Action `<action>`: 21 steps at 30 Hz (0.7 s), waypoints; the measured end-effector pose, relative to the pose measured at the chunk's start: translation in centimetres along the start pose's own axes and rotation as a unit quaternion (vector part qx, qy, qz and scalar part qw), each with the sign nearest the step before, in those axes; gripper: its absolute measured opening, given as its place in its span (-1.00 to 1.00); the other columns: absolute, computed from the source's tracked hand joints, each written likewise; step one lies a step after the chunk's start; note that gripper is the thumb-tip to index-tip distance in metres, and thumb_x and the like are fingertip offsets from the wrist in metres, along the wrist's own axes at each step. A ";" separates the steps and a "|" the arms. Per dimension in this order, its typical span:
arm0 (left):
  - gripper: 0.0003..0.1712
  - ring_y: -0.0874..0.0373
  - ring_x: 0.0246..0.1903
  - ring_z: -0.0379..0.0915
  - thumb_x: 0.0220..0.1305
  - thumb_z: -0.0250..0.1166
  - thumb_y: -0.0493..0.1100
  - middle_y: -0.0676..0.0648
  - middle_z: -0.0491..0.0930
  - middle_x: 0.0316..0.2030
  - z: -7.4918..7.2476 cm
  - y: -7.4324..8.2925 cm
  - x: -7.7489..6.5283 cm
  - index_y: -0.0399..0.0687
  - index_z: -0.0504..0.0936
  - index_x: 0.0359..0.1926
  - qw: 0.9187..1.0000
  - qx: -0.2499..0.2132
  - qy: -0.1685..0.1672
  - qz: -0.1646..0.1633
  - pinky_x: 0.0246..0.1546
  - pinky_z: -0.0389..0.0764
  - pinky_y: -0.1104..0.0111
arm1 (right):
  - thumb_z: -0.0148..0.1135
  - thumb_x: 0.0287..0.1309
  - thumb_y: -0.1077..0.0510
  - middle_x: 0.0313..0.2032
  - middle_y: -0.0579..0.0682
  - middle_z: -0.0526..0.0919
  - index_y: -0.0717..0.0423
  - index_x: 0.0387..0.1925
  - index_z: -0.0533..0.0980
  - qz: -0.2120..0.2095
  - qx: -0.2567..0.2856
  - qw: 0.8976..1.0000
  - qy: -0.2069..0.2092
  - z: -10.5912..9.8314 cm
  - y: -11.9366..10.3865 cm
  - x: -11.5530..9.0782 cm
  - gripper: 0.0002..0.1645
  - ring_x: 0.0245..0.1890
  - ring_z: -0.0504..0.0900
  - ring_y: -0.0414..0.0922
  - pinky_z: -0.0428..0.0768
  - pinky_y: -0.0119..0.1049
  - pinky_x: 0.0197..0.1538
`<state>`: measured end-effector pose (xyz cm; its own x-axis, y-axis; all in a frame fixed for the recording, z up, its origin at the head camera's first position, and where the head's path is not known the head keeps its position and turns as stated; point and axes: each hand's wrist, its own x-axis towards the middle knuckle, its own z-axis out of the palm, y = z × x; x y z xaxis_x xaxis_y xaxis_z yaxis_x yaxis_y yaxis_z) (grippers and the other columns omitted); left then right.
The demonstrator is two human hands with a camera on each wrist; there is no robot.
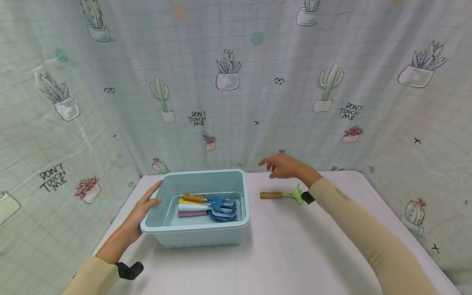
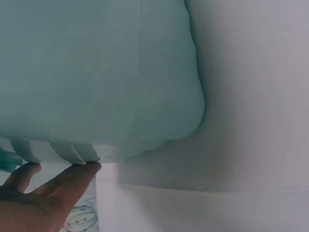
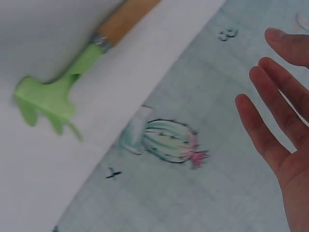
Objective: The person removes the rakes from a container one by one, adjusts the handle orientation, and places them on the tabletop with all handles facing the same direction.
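A light blue plastic bin stands on the left part of the white table. My left hand holds its left rim, thumb over the edge; the left wrist view shows the fingertips against the bin. Inside lie several small blue garden hand forks, one with a wooden handle, others with yellow, pale blue and pink ones. Right of the bin, a green hand rake with a wooden handle lies flat on the table. My right hand hovers beyond that rake with fingers spread and nothing held.
The white table ends at a cloth curtain printed with cacti, which hangs behind it and along both sides. Black straps sit on both wrists, over beige sleeves.
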<state>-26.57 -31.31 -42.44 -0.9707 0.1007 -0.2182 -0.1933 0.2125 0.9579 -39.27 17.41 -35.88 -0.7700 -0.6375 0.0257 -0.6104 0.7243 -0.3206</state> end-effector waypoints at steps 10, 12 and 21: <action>-0.18 -0.33 0.64 -0.39 0.60 -0.06 -0.09 0.04 -0.50 0.68 0.2 0.2 0.0 0.62 -0.21 0.64 1.000 -0.005 0.003 0.010 0.45 0.07 -0.37 | 0.36 0.26 0.24 -0.01 0.01 0.74 -0.08 0.31 0.56 -0.050 -0.020 0.998 0.015 -3.3 -5.8 1.8 -0.42 0.00 0.72 -0.01 0.73 -0.15 -0.01; -0.18 -0.32 0.65 -0.40 0.60 -0.07 -0.10 0.04 -0.51 0.68 0.1 0.1 -0.1 0.61 -0.22 0.64 1.000 -0.007 0.003 0.008 0.46 0.07 -0.37 | 0.36 0.28 0.21 0.01 0.00 0.74 -0.12 0.32 0.56 -0.058 -0.025 0.998 0.007 -3.5 -7.1 2.5 -0.42 0.01 0.72 -0.03 0.72 -0.13 0.02; -0.18 -0.33 0.64 -0.41 0.61 -0.07 -0.10 0.04 -0.52 0.68 0.0 0.0 -0.2 0.60 -0.24 0.64 1.000 -0.006 0.001 0.005 0.46 0.06 -0.35 | 0.40 0.29 0.16 0.03 0.00 0.74 -0.11 0.32 0.56 -0.110 -0.032 0.993 -0.008 -3.8 -11.8 5.1 -0.43 0.00 0.73 -0.06 0.72 -0.15 0.07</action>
<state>-26.41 -31.31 -42.40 -0.9729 0.1010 -0.2081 -0.1851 0.1996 0.9622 -36.68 6.62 -28.33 -0.6133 -0.7865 0.0725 -0.7750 0.5816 -0.2472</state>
